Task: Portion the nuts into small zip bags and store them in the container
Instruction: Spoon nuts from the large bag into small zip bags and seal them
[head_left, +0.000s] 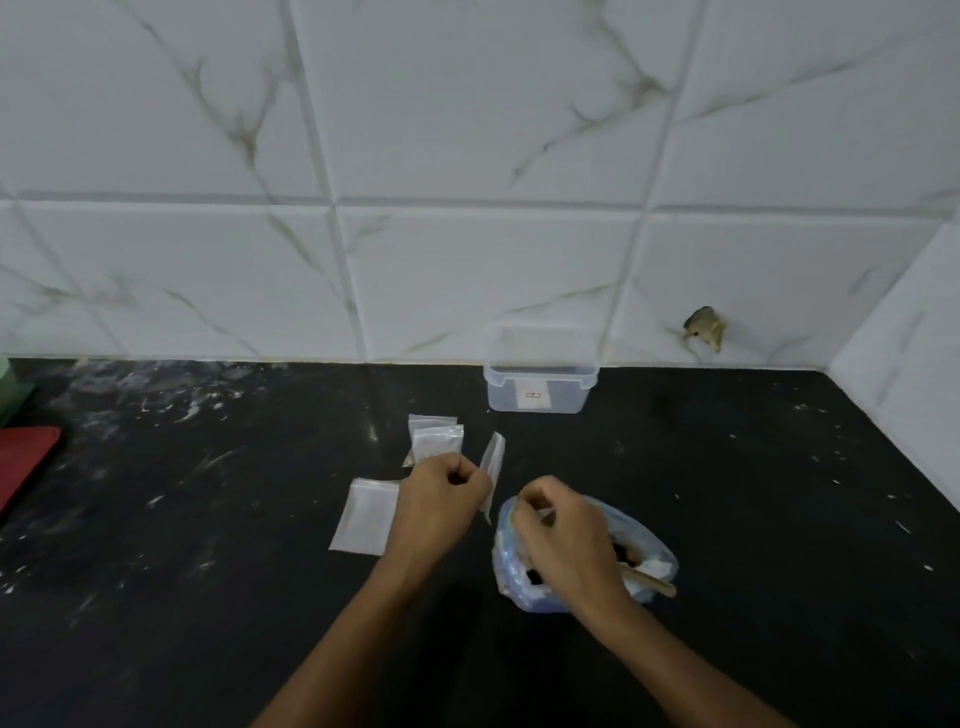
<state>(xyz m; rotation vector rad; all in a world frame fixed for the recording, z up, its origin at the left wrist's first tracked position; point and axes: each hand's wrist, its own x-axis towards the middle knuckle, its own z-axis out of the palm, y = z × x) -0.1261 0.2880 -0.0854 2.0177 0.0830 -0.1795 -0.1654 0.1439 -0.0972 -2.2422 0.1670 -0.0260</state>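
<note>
A small zip bag (492, 470) is held up edge-on above the black desk (727, 493), its long axis running near-vertical and leaning slightly, upper end tipped toward the wall. The left hand (441, 493) pinches it at its lower half with curled fingers. Just right, the right hand (558, 525) has its fingers curled at the rim of a blue plastic bag (519, 571) holding dark nuts (621, 556); whether it grips anything I cannot tell. Left of the hands lies a flat empty bag (363, 514), behind them a small stack of bags (435, 439). The clear container (540, 384) stands open near the tiled wall (467, 156).
</note>
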